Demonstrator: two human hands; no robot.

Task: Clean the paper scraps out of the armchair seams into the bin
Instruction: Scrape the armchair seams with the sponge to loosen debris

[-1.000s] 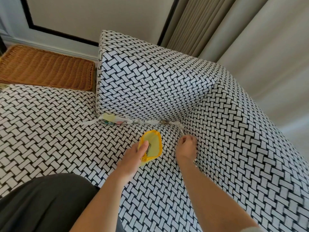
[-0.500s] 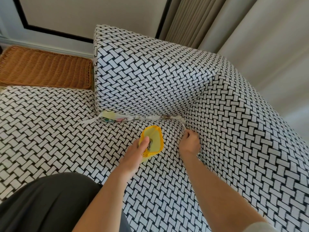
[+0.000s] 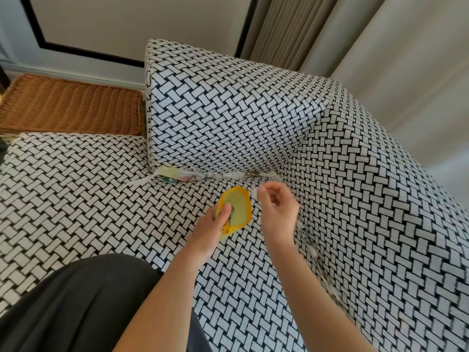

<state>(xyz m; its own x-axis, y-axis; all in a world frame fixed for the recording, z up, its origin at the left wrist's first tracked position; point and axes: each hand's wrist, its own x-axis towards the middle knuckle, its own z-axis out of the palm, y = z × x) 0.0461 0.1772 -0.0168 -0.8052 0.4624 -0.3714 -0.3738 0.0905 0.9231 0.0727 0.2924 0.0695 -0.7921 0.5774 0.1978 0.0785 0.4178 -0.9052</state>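
Note:
My left hand (image 3: 212,228) grips the rim of a small yellow bin (image 3: 236,209) that rests tilted on the black-and-white woven seat of the armchair (image 3: 76,199). My right hand (image 3: 278,209) hovers just right of the bin's mouth, its fingertips pinched on a small white paper scrap (image 3: 254,192). Paper scraps (image 3: 203,176) fill the seam under the back cushion, yellow and pink ones at its left end. More scraps (image 3: 314,252) line the seam along the right arm of the chair.
A brown wicker tray (image 3: 68,107) sits beyond the seat at the far left. Beige curtains (image 3: 380,59) hang behind the chair at the right. My dark-clothed lap (image 3: 76,306) covers the seat's near edge.
My right hand has lifted out of the corner seam and moved left towards the bin's mouth with a scrap pinched in it. The left hand and the bin have stayed put.

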